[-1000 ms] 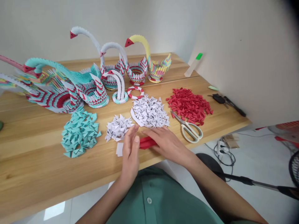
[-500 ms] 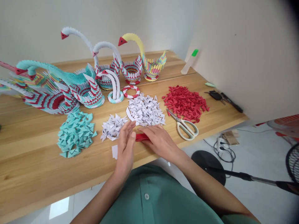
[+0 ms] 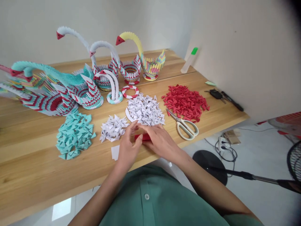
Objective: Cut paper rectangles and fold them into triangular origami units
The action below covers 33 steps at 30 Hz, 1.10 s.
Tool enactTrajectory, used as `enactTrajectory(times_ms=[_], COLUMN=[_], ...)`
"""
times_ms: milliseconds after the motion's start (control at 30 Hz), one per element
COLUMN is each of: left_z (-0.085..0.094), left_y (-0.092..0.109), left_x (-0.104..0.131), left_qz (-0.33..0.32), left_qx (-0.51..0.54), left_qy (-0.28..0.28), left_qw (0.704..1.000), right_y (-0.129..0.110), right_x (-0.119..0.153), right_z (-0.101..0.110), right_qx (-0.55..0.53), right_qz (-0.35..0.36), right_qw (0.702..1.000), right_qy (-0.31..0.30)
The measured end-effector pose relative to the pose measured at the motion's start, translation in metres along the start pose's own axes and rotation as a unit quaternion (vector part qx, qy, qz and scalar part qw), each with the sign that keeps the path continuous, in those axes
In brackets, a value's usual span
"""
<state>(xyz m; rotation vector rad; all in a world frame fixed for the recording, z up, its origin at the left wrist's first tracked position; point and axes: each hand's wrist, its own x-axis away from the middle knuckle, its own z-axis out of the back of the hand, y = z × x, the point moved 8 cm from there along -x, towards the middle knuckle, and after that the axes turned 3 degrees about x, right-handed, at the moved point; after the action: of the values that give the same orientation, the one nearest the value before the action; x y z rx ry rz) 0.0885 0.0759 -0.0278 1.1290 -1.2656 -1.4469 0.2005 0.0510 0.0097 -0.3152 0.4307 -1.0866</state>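
Note:
A folded strip of red paper [image 3: 139,137] lies level between my two hands, just above the front edge of the wooden table. My right hand [image 3: 162,141] covers its right part, with thumb and fingers closed on it. At the left end, my left hand [image 3: 129,144] curls in, its thumb bent against the red paper and its fingertips close to those of my right hand. My hands hide much of the strip. Beside my left wrist lies a small stack of white paper [image 3: 115,152]. White folded paper pieces [image 3: 146,110] are heaped just beyond my fingers.
Scissors [image 3: 185,128] lie right of my hands, near a heap of red paper pieces [image 3: 187,102]. Teal pieces [image 3: 75,135] and a smaller white pile [image 3: 113,128] sit left. Paper swans [image 3: 130,70] line the back. A red-and-white ring [image 3: 130,92] lies before them.
My left hand has moved right and closed in on the strip's left end, its thumb now bent over the red paper. My right hand stays on the strip. The view has shifted slightly.

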Motion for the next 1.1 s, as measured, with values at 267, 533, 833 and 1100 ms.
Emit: enactTrajectory(times_ms=[267,533,833,1100], left_z=[0.011,-0.013,-0.003,0.008], left_y=[0.001,-0.004,0.014,0.018], left_x=[0.009,0.009,0.015,0.02], left_qz=[0.018,0.043,-0.071,-0.12], left_qx=[0.059,0.11,-0.214,-0.27], left_qy=[0.023,-0.001,-0.04,0.012], left_qw=[0.998,0.993,0.973,0.955], right_y=[0.005,0.007,0.009,0.02], right_x=[0.003,0.005,0.002,0.048], right_z=[0.004,0.001,-0.005,0.035], right_qx=[0.007,-0.022,-0.021,-0.064], right_qz=[0.003,0.008,0.004,-0.085], right_qw=[1.0,0.999,0.999,0.989], right_qy=[0.018,0.038,0.028,0.107])
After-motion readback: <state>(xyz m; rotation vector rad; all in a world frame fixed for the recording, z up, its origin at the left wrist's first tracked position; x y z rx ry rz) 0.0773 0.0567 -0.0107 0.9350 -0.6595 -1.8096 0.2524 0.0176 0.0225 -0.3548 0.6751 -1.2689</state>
